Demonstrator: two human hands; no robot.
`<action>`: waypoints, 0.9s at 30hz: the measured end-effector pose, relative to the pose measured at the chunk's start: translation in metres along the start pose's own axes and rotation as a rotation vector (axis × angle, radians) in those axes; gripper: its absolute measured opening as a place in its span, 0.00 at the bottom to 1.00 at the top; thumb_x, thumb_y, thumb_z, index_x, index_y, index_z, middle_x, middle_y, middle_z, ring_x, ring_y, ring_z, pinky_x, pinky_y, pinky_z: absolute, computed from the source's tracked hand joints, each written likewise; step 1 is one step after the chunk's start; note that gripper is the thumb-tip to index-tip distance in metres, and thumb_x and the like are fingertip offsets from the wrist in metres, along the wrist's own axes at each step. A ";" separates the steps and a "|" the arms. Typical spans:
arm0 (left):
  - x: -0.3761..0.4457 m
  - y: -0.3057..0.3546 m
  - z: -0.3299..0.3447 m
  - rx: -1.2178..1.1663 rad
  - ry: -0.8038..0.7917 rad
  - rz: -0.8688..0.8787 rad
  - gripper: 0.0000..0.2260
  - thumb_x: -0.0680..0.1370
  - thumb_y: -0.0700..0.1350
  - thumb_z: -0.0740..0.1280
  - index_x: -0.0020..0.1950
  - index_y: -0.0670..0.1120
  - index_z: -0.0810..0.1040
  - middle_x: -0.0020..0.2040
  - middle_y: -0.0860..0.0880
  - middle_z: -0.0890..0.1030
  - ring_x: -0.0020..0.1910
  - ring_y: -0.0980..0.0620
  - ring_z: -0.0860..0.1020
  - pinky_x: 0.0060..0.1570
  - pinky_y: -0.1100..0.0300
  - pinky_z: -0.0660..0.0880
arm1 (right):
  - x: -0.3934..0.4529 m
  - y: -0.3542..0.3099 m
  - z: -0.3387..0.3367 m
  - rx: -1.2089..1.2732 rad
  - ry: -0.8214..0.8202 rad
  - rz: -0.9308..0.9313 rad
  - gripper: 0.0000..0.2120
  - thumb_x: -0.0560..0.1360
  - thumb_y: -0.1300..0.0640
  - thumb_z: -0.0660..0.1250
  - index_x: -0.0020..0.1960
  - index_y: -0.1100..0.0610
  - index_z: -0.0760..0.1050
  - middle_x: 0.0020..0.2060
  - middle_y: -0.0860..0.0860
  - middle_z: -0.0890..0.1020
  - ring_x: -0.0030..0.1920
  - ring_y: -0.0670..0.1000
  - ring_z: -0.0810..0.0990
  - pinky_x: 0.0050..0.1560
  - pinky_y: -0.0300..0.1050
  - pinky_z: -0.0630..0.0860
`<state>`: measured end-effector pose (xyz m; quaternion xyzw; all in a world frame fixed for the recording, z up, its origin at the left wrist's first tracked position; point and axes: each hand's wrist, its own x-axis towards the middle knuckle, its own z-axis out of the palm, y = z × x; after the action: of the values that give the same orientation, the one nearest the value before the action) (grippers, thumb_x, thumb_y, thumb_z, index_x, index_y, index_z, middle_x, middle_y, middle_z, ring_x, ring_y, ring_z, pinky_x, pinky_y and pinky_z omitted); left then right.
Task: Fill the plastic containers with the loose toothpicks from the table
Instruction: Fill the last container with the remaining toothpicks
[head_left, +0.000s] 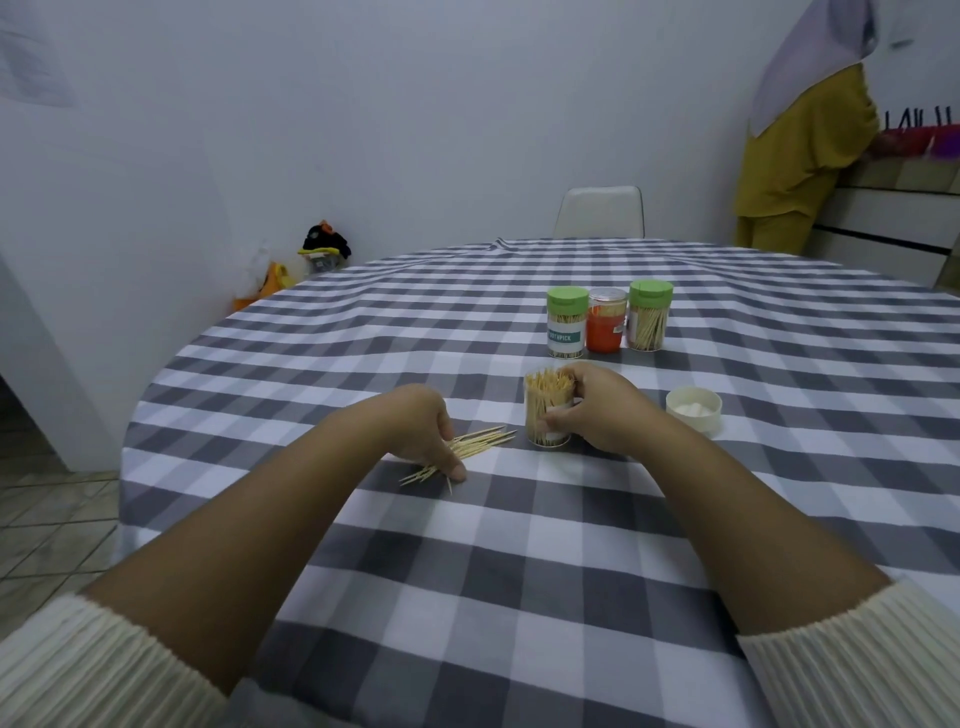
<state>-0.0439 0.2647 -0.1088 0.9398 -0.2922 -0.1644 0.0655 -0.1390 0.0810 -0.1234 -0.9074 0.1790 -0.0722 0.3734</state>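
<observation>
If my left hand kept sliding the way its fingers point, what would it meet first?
The left hand points right along the cloth, gathering the loose toothpicks. Straight on, it would probably first meet the open toothpick container held by the right hand, though depth is hard to judge.

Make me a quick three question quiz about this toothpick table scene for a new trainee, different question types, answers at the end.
1. True or false: the open container held by the right hand is empty.
2. How many green-lidded containers stand at the back? A one, B two, C three.
3. Fill in: the left hand rests on loose ____.

Key: 1 false, it is packed with toothpicks. 2 B. 3 toothpicks.
</observation>
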 end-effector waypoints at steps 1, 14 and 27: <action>0.001 -0.001 0.000 -0.005 0.007 -0.008 0.22 0.70 0.54 0.74 0.59 0.44 0.80 0.50 0.46 0.80 0.48 0.49 0.74 0.42 0.62 0.69 | 0.000 0.000 0.000 0.000 0.000 -0.001 0.27 0.72 0.55 0.73 0.67 0.53 0.68 0.59 0.52 0.77 0.56 0.51 0.76 0.59 0.50 0.76; 0.006 0.002 0.002 -0.014 0.080 0.065 0.13 0.76 0.43 0.69 0.60 0.43 0.81 0.52 0.46 0.82 0.45 0.51 0.75 0.46 0.64 0.72 | 0.001 -0.001 0.002 0.011 -0.005 0.009 0.28 0.71 0.55 0.73 0.68 0.53 0.67 0.59 0.51 0.77 0.57 0.51 0.76 0.58 0.48 0.76; 0.001 -0.012 -0.006 0.032 -0.015 0.009 0.15 0.74 0.48 0.72 0.59 0.44 0.82 0.51 0.48 0.83 0.49 0.49 0.78 0.53 0.58 0.77 | 0.001 0.001 0.001 0.033 -0.002 0.011 0.27 0.71 0.56 0.73 0.67 0.53 0.68 0.59 0.51 0.77 0.57 0.51 0.77 0.59 0.49 0.76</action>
<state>-0.0345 0.2745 -0.1060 0.9381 -0.2998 -0.1662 0.0488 -0.1379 0.0810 -0.1249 -0.9001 0.1826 -0.0721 0.3890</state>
